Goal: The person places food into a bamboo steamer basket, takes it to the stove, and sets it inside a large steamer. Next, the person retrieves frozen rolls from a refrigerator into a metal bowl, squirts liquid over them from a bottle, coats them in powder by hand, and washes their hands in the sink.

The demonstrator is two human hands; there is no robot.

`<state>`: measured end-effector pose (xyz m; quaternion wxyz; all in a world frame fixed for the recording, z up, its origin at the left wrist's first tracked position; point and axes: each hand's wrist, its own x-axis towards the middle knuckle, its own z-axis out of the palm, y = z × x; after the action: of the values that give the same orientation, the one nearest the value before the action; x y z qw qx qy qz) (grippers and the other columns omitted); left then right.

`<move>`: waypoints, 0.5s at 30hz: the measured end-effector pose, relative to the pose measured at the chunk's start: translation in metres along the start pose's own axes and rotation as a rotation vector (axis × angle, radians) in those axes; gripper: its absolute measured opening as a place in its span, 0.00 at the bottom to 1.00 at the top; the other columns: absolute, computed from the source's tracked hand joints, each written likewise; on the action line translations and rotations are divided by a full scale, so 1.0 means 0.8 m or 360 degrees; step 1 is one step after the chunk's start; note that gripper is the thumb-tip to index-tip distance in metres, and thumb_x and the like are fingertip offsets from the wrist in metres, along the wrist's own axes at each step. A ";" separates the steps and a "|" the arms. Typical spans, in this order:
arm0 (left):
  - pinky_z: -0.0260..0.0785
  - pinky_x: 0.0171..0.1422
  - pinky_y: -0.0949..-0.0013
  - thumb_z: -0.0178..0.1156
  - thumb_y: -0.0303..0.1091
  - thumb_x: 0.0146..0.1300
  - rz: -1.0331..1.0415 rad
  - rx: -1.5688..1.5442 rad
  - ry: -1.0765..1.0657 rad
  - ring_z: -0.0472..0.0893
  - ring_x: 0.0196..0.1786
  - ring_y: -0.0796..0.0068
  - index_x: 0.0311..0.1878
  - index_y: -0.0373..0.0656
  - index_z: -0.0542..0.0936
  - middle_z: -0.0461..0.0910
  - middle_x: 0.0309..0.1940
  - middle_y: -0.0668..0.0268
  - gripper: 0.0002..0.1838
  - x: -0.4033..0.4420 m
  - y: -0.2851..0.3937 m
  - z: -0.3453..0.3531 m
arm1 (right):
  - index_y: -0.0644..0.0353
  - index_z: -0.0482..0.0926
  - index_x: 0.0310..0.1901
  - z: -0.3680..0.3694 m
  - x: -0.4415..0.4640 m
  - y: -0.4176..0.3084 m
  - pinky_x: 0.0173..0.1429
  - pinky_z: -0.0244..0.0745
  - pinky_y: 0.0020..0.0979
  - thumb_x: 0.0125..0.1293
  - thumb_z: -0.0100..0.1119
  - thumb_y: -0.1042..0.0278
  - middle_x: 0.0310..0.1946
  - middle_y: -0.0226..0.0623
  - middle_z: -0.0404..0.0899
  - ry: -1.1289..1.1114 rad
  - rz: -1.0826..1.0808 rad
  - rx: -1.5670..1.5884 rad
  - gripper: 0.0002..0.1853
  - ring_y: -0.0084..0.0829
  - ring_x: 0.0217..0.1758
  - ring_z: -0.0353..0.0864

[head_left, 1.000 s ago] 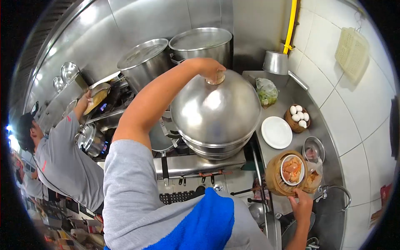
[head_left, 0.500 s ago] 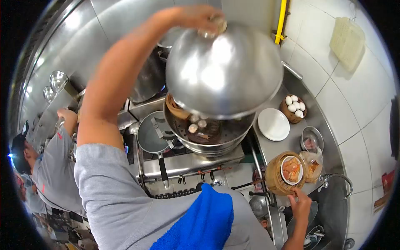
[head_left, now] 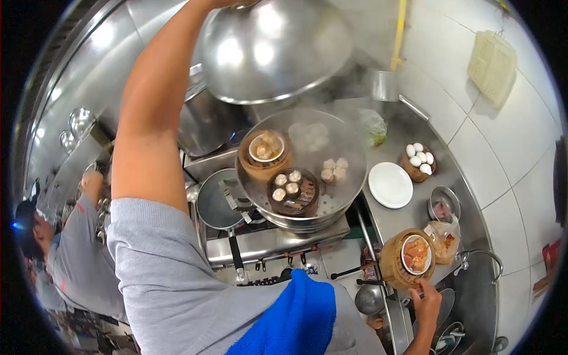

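High at the top edge, my left hand (head_left: 227,2) is partly cut off, closed on the knob of a big domed steamer lid (head_left: 275,47). The lid hangs tilted above and behind a wide metal steamer (head_left: 340,207). Through the steam I see a bamboo basket (head_left: 251,170) with a bowl of dumplings (head_left: 267,146), a dark round tray with several siu mai (head_left: 292,188), and more dumplings (head_left: 335,170) on the perforated floor. At lower right my right hand (head_left: 427,305) grips the rim of a bamboo steamer basket (head_left: 391,260), which holds a bowl of orange-sauced food (head_left: 416,255).
A frying pan (head_left: 213,204) sits on the stove left of the steamer. White plates (head_left: 390,185), a basket of eggs (head_left: 418,158), a metal bowl (head_left: 445,200) and a plastic bag (head_left: 445,236) stand on the right counter beside the sink (head_left: 473,296). A co-worker (head_left: 89,254) stands at far left.
The lid has gone up and to the left with my left hand, baring the steamer's contents and letting steam out. My right hand stays at the bamboo basket.
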<state>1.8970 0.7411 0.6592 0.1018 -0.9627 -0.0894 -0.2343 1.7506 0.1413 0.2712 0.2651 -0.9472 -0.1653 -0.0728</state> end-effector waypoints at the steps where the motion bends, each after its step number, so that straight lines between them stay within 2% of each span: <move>1: 0.64 0.51 0.63 0.52 0.47 0.58 0.0458 0.0739 -0.0176 0.74 0.46 0.61 0.52 0.41 0.71 0.75 0.46 0.55 0.23 0.045 -0.074 0.039 | 0.62 0.76 0.36 -0.001 -0.002 -0.003 0.34 0.72 0.34 0.39 0.68 0.77 0.26 0.43 0.78 0.0021 0.0026 -0.0005 0.18 0.39 0.29 0.79; 2: 0.63 0.53 0.63 0.50 0.47 0.62 0.0996 0.1422 -0.0140 0.73 0.50 0.62 0.56 0.41 0.68 0.72 0.51 0.54 0.24 0.061 -0.109 0.057 | 0.62 0.76 0.36 -0.001 -0.003 -0.007 0.34 0.72 0.35 0.39 0.68 0.77 0.26 0.43 0.78 0.0009 0.0050 0.0011 0.18 0.39 0.30 0.79; 3: 0.66 0.50 0.64 0.55 0.49 0.58 0.0417 0.0464 -0.0075 0.74 0.46 0.64 0.56 0.40 0.68 0.75 0.46 0.55 0.28 0.075 -0.143 0.075 | 0.61 0.77 0.37 -0.002 -0.006 -0.010 0.34 0.72 0.35 0.39 0.68 0.77 0.26 0.43 0.78 -0.0009 0.0072 0.0026 0.18 0.39 0.30 0.79; 4: 0.69 0.46 0.65 0.59 0.51 0.55 -0.0167 -0.0495 -0.0026 0.76 0.42 0.65 0.57 0.39 0.68 0.77 0.41 0.56 0.32 0.051 -0.137 0.074 | 0.61 0.77 0.37 -0.003 -0.009 -0.013 0.34 0.72 0.35 0.39 0.68 0.77 0.26 0.43 0.78 0.0005 0.0096 0.0017 0.18 0.39 0.30 0.79; 6: 0.69 0.43 0.60 0.54 0.47 0.56 -0.0118 -0.0045 0.0047 0.78 0.39 0.55 0.41 0.39 0.76 0.79 0.36 0.53 0.20 0.034 -0.134 0.078 | 0.60 0.77 0.36 -0.005 -0.007 -0.022 0.34 0.71 0.34 0.39 0.68 0.77 0.25 0.42 0.78 -0.0035 0.0129 -0.0074 0.18 0.39 0.30 0.79; 8: 0.69 0.45 0.60 0.54 0.51 0.55 -0.0160 -0.0001 0.0119 0.78 0.40 0.56 0.38 0.38 0.77 0.79 0.36 0.52 0.22 0.027 -0.164 0.097 | 0.60 0.77 0.36 -0.002 -0.010 -0.027 0.34 0.72 0.34 0.39 0.68 0.77 0.24 0.42 0.78 -0.0005 0.0157 -0.0096 0.18 0.39 0.29 0.79; 10: 0.68 0.47 0.60 0.53 0.53 0.54 -0.0365 -0.0110 -0.0022 0.78 0.41 0.55 0.39 0.38 0.77 0.79 0.38 0.51 0.24 0.032 -0.198 0.117 | 0.61 0.77 0.36 0.000 -0.009 -0.035 0.34 0.72 0.34 0.39 0.68 0.77 0.24 0.42 0.78 0.0015 0.0183 -0.0117 0.18 0.39 0.29 0.79; 15: 0.67 0.51 0.60 0.52 0.51 0.55 -0.0420 0.0021 -0.0058 0.77 0.45 0.54 0.43 0.38 0.77 0.78 0.41 0.51 0.24 0.036 -0.259 0.168 | 0.62 0.76 0.36 0.000 -0.006 -0.064 0.33 0.72 0.33 0.39 0.68 0.78 0.25 0.43 0.78 0.0079 0.0234 -0.0126 0.17 0.39 0.28 0.79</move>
<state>1.9347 0.9760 0.5877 0.0748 -0.9460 -0.2186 -0.2276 1.7282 0.1813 0.2944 0.2361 -0.9644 -0.0857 -0.0832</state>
